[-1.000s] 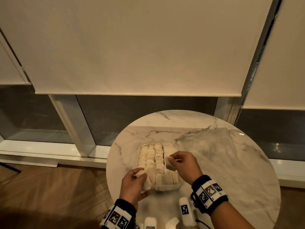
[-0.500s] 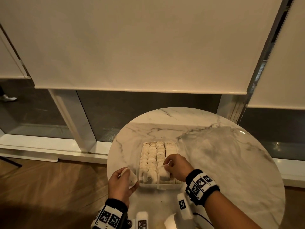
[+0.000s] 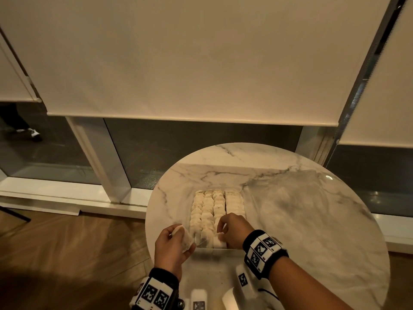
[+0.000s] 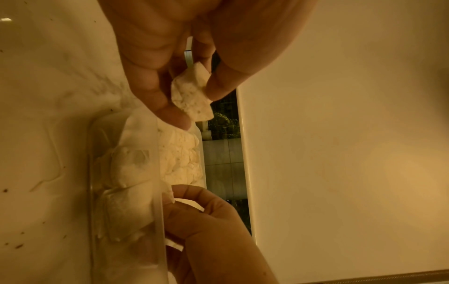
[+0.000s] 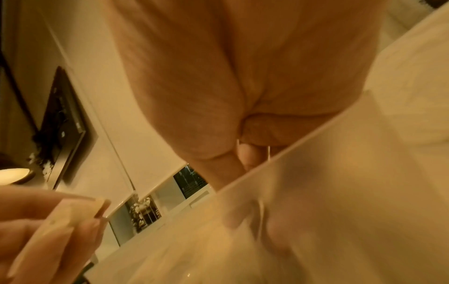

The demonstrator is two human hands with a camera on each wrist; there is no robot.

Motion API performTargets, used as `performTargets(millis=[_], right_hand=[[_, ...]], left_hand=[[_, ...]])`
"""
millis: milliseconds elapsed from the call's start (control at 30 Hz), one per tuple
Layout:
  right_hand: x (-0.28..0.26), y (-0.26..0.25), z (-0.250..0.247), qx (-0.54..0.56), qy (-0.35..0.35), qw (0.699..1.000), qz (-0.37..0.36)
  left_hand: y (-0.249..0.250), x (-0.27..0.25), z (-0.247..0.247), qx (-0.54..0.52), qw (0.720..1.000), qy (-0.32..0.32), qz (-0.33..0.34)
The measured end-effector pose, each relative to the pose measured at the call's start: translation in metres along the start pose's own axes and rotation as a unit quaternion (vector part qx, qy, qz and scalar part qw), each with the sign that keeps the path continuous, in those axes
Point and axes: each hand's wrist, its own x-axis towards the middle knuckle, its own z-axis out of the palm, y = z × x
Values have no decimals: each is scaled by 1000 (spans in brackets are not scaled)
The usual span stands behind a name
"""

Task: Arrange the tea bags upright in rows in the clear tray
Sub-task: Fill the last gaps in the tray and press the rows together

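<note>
Left hand [image 3: 171, 247] pinches tea bag [image 3: 184, 238] above marble table [image 3: 301, 209].

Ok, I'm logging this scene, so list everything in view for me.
tray: one, clear, table centre, near the front edge
tea bags: many, cream, upright in rows in the tray
loose tea bag: one, cream, in the left hand beside the tray
table: one, round white marble
blinds: cream, lowered over dark windows
left hand: pinches the loose tea bag
right hand: fingers down in the tray's near end; grip hidden
</note>
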Motion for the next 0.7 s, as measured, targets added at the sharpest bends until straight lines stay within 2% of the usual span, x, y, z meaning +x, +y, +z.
performTargets(millis=[133, 200, 300, 433, 567, 700], right_hand=[[-2, -2, -1, -48, 16, 998, -24], [-5, -2, -3, -62, 51, 996, -29], [-15, -6, -7, 23, 112, 992, -60], [-31, -16, -11, 207, 70, 970, -109], [-43, -12, -14, 225, 34, 967, -114], [-53, -8, -15, 248, 26, 961, -119]], left_hand=[[0, -1, 2, -3, 1000, -17, -6], [1, -2, 4, 6, 1000, -27, -2], [1, -6, 6, 31, 998, -44, 18], [-2, -13, 9, 70, 994, -78, 29], [-3, -18, 12, 110, 988, -102, 40], [-4, -23, 15, 132, 981, -128, 59]])
